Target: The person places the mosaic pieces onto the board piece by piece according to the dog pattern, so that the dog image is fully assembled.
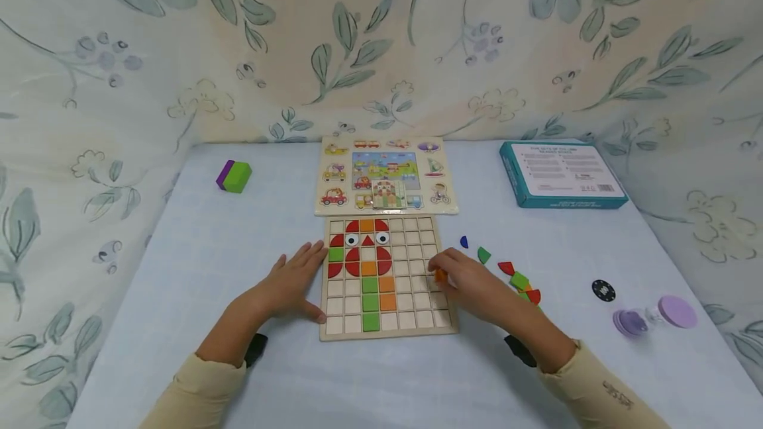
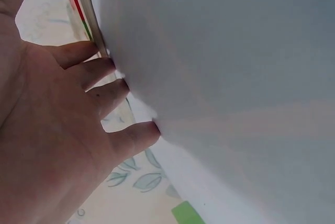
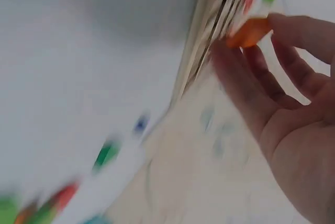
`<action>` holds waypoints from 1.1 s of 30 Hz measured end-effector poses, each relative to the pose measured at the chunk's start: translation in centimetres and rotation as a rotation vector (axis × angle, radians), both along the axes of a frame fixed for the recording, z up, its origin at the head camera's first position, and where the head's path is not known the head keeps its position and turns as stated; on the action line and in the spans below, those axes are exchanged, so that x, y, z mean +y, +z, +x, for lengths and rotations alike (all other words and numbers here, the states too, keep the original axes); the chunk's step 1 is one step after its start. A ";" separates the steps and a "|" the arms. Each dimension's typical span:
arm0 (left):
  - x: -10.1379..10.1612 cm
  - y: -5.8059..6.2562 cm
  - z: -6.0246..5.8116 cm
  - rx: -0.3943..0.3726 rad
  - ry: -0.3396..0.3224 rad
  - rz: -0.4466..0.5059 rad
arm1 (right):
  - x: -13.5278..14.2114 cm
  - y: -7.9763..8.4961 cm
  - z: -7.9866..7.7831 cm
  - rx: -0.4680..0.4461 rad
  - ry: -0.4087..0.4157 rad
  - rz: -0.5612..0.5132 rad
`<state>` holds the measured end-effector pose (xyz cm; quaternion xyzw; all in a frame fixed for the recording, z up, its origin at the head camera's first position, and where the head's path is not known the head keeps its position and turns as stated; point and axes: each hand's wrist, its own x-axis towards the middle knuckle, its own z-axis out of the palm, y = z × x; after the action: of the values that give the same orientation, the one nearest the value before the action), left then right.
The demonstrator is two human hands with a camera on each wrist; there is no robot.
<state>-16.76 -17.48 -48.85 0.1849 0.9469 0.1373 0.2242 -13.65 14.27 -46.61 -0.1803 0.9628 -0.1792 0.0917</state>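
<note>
In the head view a wooden grid board (image 1: 411, 288) lies on the table, with red, orange and green pieces and two eye pieces set in its left and middle cells. My left hand (image 1: 292, 283) rests at the board's left edge, fingers spread and straight, thumb near the lower left side. Over the board's right edge, my right hand (image 1: 477, 282) pinches an orange block (image 1: 440, 275) between thumb and finger. The right wrist view shows this orange block (image 3: 249, 32) held at the fingertips. The left wrist view shows the left hand (image 2: 63, 114) holding nothing.
Loose coloured pieces (image 1: 519, 281) lie right of the board. Behind it is a picture puzzle (image 1: 334, 174) with a small card (image 1: 389, 194) on it. A teal box (image 1: 566, 174), green block (image 1: 238, 177), black chip (image 1: 603, 290) and purple-ended object (image 1: 677, 312) stand farther out.
</note>
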 end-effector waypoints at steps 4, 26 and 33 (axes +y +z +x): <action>0.1 0.2 0.1 -0.009 0.007 0.004 | -3.2 -0.9 -0.3 0.008 0.122 -0.001; 0.3 -0.3 0.2 0.005 0.001 0.006 | 2.8 0.6 0.0 0.027 -0.197 0.180; 0.2 -0.1 0.2 0.007 -0.004 -0.015 | 9.8 -0.1 1.3 -0.178 -0.397 0.327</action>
<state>-16.51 -17.30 -49.00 0.1856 0.9483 0.1293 0.2226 -12.35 24.06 -46.74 0.0459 0.9836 -0.0508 0.1668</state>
